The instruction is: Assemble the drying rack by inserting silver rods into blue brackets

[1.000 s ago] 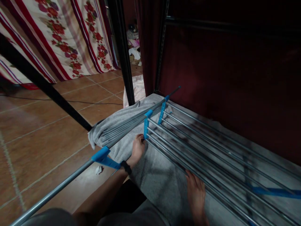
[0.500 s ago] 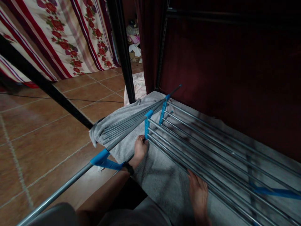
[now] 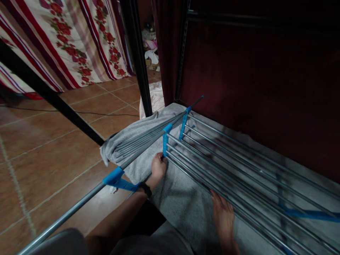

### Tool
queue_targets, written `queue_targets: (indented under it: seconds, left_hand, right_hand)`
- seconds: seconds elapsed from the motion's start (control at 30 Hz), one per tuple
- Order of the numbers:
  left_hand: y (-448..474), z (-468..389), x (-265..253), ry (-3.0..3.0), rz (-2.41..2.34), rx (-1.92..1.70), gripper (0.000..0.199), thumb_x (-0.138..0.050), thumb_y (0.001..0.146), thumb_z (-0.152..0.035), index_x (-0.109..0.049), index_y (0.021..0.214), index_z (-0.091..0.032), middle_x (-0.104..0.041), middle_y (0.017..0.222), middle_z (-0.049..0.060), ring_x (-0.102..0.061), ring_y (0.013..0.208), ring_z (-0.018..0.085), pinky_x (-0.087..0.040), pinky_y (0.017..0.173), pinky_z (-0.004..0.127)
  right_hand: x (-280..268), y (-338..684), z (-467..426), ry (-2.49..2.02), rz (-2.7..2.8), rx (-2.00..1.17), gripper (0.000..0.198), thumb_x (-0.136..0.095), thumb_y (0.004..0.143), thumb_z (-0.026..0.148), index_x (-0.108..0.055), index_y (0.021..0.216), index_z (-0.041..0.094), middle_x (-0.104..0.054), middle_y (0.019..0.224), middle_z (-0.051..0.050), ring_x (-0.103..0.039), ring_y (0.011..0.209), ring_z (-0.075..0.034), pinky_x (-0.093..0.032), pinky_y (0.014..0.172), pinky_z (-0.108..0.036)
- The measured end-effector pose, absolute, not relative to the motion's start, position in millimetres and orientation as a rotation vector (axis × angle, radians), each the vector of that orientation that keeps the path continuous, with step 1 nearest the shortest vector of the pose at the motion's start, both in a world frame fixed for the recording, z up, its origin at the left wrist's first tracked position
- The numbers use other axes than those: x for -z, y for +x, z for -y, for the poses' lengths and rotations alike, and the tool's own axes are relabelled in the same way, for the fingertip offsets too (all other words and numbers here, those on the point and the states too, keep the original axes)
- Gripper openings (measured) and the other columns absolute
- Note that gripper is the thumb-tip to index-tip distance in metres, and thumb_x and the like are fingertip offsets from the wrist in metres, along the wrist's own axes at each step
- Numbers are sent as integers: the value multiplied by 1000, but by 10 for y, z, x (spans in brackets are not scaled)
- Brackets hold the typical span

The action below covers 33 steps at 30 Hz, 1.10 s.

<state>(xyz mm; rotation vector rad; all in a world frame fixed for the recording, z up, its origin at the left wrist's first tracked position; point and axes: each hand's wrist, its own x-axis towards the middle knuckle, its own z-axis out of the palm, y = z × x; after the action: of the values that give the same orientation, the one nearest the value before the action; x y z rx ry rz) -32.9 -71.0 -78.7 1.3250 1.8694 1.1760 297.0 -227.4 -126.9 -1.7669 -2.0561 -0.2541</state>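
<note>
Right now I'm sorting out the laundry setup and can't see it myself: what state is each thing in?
Drying rack: unfolded, rods lying flat, side wing rods bunched together.
Grey towel: spread under the rods, far edge draped over the rack's end.
Left hand: fingers curled at the blue clip on the rods.
Right hand: flat on the towel, fingertips tucked under the near rods.
Flowered curtain: hanging down to the floor.
</note>
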Motion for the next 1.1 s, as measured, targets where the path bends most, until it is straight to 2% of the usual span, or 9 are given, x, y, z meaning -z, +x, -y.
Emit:
queue_targets:
  seconds: [0.17, 0.4, 0.7, 0.93, 1.1]
  left_hand:
    - [-339, 711, 817, 1369, -1869, -1189, 25, -55, 82, -8, -70, 99, -20, -75, 103, 9, -68, 103, 23, -52, 99, 38]
    - [-353, 715, 813, 1397, -1885, -1175, 20, -57, 84, -13, -69, 98, -19, -74, 105, 10, -68, 103, 24, -51, 98, 38]
    - [-332, 735, 805, 1421, -1905, -1166, 20, -56, 85, -14, -70, 98, -20, -73, 104, 10, -68, 102, 25, -51, 97, 39]
    - [-305, 748, 775, 1438, -1935, -1144, 21, -58, 84, -14, -69, 100, -18, -72, 106, 10, -67, 103, 23, -51, 98, 37]
    - [-290, 770, 725, 1451, -1962, -1132, 21, -57, 85, -19, -69, 103, -17, -71, 110, 12, -66, 108, 26, -49, 101, 39]
  right_hand:
    - [1280, 2966, 2286, -1767, 2073, 275, 39, -33, 109, 30, -67, 128, 23, -75, 114, -6, -69, 102, -24, -47, 92, -39]
    - [1234, 2937, 2289, -1759, 2056, 278, 40, -34, 109, 30, -70, 123, 21, -76, 112, -8, -71, 100, -26, -48, 87, -39]
    - [1156, 2923, 2259, -1800, 2020, 123, 42, -36, 104, 28, -72, 126, 31, -76, 112, -9, -72, 100, -31, -52, 86, -45]
    - [1183, 2952, 2245, -1827, 2075, 172, 42, -34, 104, 28, -70, 127, 25, -76, 112, -7, -71, 102, -26, -51, 91, -40]
    - [1157, 2921, 2239, -1801, 2055, 150, 43, -32, 106, 28, -72, 122, 22, -77, 109, -9, -72, 96, -29, -51, 88, -43]
